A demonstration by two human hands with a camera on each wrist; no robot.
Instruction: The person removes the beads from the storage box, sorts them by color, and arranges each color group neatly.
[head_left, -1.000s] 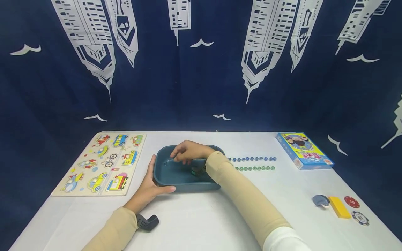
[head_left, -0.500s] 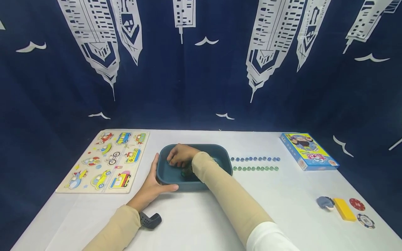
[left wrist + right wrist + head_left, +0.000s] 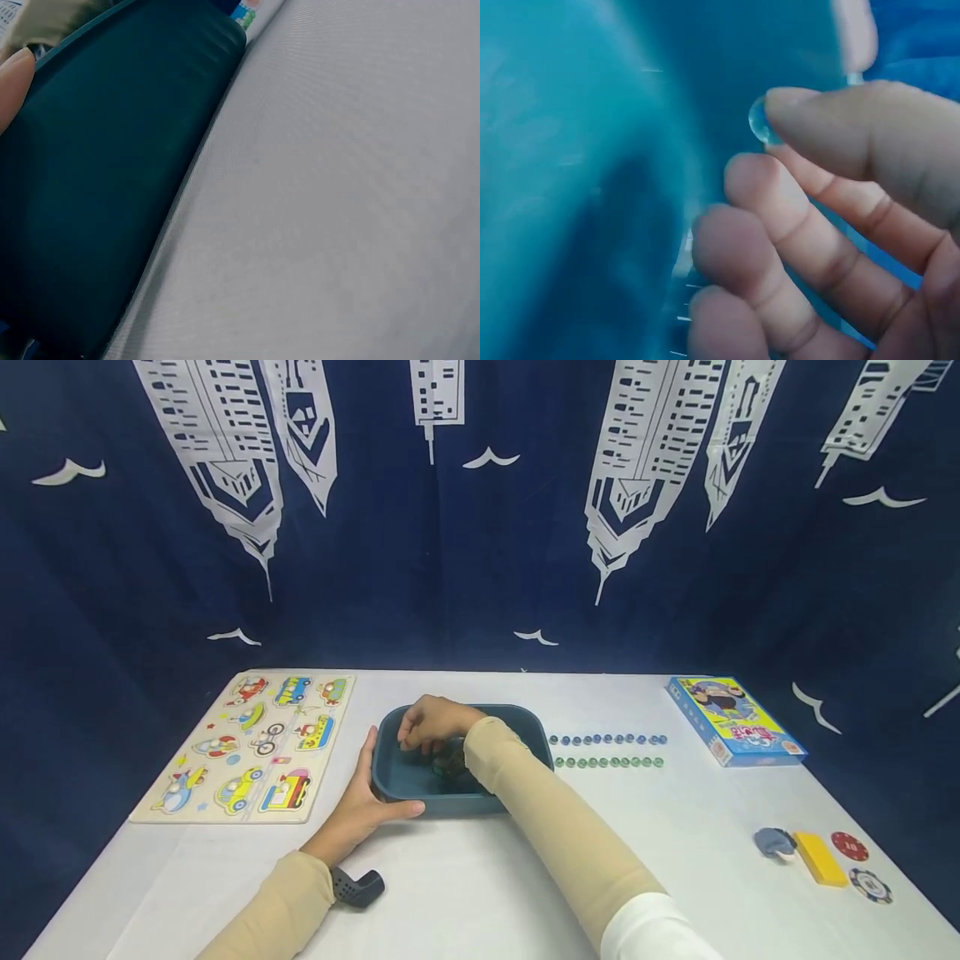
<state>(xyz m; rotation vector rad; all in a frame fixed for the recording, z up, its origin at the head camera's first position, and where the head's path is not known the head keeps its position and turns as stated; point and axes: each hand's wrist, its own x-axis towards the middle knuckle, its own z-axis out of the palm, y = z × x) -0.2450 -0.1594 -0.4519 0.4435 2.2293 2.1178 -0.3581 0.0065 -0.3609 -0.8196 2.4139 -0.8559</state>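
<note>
A dark teal plastic tub point(image 3: 461, 807) stands on the white table. My left hand point(image 3: 360, 806) holds its near left corner, fingers along the left end and thumb against the front wall. In the left wrist view, that thumb point(image 3: 12, 86) lies at the rim. My right hand point(image 3: 441, 720) is over the left part of the tub's inside. Between thumb and forefinger it pinches a small clear glass marble point(image 3: 760, 121), seen in the right wrist view. The other fingers are bent loosely below. Part of the tub's inside is hidden by the right forearm.
A row of blue marbles point(image 3: 607, 739) and one of green marbles point(image 3: 614, 762) lie right of the tub. A wooden vehicle puzzle point(image 3: 251, 747) lies left, a blue game box point(image 3: 737, 720) far right. A yellow block point(image 3: 821, 860) and round chips point(image 3: 850, 847) sit front right.
My right hand has dipped to the marble at the tub's left end, and has since risen slightly with it between thumb and forefinger. The left hand has kept its hold.
</note>
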